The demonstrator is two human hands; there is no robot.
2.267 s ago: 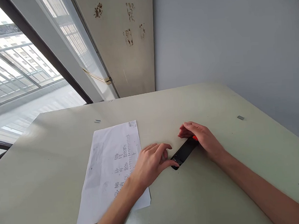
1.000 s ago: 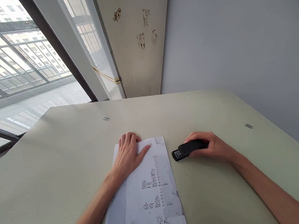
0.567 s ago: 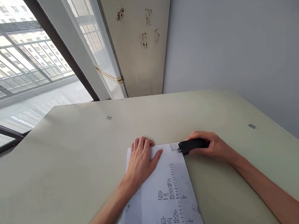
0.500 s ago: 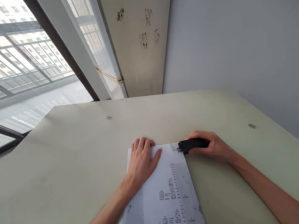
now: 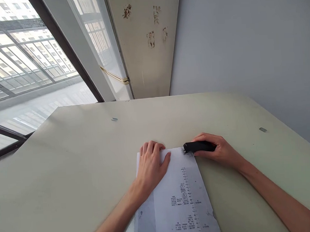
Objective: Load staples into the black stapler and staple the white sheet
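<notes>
Printed paper sheets [image 5: 180, 191] lie on the pale table, running down to the bottom edge of the view. My left hand [image 5: 151, 167] rests on their upper left part, thumb spread from the fingers, with the fingertips curling over the far edge. A black stapler [image 5: 200, 146] is in my right hand [image 5: 221, 148], gripped between the thumb below and the fingers above. The stapler's front end sits over the upper right corner of the sheets. The palm side of my left hand is hidden.
Small staple strips [image 5: 114, 119] lie on the table [image 5: 69, 170] at the far left, and a small grey piece [image 5: 263, 129] lies at the right. Beyond the table are a window, a stained panel [image 5: 152, 67] and a wall [image 5: 239, 40].
The sheets and my left hand have shifted slightly right in the view. The stapler now overlaps the corner further, and its front end has moved slightly left.
</notes>
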